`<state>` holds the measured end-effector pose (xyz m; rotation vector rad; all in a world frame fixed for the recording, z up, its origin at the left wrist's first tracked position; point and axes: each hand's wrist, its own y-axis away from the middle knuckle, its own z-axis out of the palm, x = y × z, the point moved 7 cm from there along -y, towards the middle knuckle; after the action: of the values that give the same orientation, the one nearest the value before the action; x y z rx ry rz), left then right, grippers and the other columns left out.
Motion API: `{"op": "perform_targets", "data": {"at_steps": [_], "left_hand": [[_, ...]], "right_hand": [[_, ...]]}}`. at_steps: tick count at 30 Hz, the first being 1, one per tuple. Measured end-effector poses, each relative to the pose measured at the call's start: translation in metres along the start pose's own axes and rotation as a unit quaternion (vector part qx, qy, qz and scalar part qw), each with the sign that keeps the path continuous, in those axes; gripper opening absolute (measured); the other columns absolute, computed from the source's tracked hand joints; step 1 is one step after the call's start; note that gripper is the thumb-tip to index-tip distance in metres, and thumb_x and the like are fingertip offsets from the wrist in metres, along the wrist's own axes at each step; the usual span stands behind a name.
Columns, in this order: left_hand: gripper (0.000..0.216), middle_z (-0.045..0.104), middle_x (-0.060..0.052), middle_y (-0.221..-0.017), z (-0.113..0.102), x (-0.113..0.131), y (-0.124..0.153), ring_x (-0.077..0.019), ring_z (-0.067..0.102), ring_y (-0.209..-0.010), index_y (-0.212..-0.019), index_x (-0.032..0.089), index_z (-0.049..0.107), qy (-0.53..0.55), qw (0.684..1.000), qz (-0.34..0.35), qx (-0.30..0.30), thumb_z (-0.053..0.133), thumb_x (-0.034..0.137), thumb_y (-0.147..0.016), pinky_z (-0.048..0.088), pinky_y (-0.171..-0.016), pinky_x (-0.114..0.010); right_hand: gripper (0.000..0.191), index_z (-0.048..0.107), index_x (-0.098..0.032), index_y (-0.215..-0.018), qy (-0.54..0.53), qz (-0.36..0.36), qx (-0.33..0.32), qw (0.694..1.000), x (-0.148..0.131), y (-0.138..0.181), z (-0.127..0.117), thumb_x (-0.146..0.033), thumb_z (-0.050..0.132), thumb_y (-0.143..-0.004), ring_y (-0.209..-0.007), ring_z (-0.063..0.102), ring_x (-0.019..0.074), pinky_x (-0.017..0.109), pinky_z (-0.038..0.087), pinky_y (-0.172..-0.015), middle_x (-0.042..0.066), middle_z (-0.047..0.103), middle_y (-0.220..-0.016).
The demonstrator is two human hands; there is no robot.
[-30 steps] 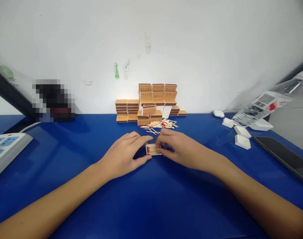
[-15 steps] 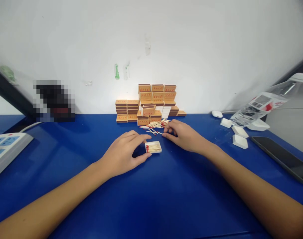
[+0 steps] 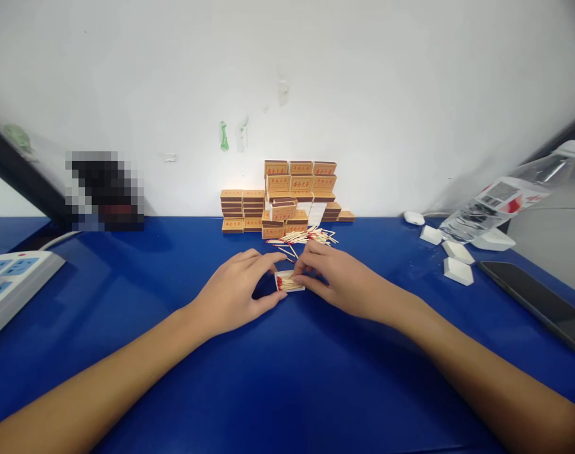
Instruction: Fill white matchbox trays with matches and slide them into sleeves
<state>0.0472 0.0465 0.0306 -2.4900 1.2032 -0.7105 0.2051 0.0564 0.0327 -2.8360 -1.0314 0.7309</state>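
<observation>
A small white matchbox tray [image 3: 287,283] with red-tipped matches in it lies on the blue table [image 3: 287,378]. My left hand [image 3: 235,293] grips the tray's left end between thumb and fingers. My right hand [image 3: 335,277] is closed at the tray's right side, its fingertips pinched over the matches in it. Just behind my hands lies a loose heap of matches [image 3: 306,237]. Against the wall stand stacks of orange matchboxes [image 3: 287,198].
Several white empty trays [image 3: 458,261] lie at the right, near a black phone [image 3: 538,302] and a tilted plastic bottle [image 3: 500,202]. A white power strip [image 3: 13,284] sits at the left edge. A white wall closes the back.
My right hand went back to the loose heap half a second ago and has returned to the tray, fingertips pinched over it. My left hand has kept hold of the tray.
</observation>
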Motion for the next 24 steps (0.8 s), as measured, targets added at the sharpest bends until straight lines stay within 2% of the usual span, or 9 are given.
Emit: {"op": "perform_targets", "data": {"at_steps": [5, 9, 18, 24], "left_hand": [[0.05, 0.073, -0.006, -0.105, 0.0, 0.004, 0.0, -0.0261, 0.067, -0.099, -0.141, 0.023, 0.052, -0.005, 1.0, 0.011, -0.012, 0.071, 0.032, -0.096, 0.056, -0.091, -0.045], [0.051, 0.073, -0.007, -0.106, -0.001, 0.006, 0.0, -0.0264, 0.067, -0.101, -0.142, 0.022, 0.052, -0.008, 1.0, 0.015, -0.015, 0.07, 0.033, -0.096, 0.056, -0.091, -0.046], [0.051, 0.073, -0.007, -0.107, 0.0, 0.006, 0.0, -0.0265, 0.068, -0.102, -0.142, 0.023, 0.052, -0.009, 1.0, 0.021, -0.01, 0.07, 0.033, -0.096, 0.056, -0.092, -0.045], [0.05, 0.073, -0.007, -0.105, 0.0, 0.002, 0.001, -0.0262, 0.066, -0.099, -0.142, 0.02, 0.053, -0.027, 1.0, 0.005, -0.015, 0.069, 0.032, -0.096, 0.056, -0.091, -0.045]], "right_hand": [[0.011, 0.069, -0.021, -0.103, 0.002, -0.018, -0.004, 1.0, -0.004, 0.001, 0.001, -0.018, 0.058, -0.101, -0.088, 0.061, 0.0188, 0.033, 0.048, -0.079, 0.007, 0.061, -0.103], [0.008, 0.068, -0.02, -0.098, 0.005, -0.011, -0.012, 1.0, -0.004, 0.001, 0.002, -0.022, 0.061, -0.101, -0.087, 0.06, 0.0186, 0.032, 0.047, -0.076, 0.007, 0.062, -0.101], [0.013, 0.068, -0.021, -0.094, -0.019, -0.006, -0.015, 1.0, -0.002, 0.001, 0.002, -0.029, 0.062, -0.101, -0.083, 0.059, 0.0179, 0.032, 0.045, -0.073, 0.005, 0.063, -0.096], [0.013, 0.065, -0.02, -0.088, -0.018, 0.034, 0.094, 0.995, 0.018, -0.009, -0.006, -0.027, 0.063, -0.099, -0.074, 0.052, 0.016, 0.031, 0.039, -0.069, 0.001, 0.06, -0.083]]}}
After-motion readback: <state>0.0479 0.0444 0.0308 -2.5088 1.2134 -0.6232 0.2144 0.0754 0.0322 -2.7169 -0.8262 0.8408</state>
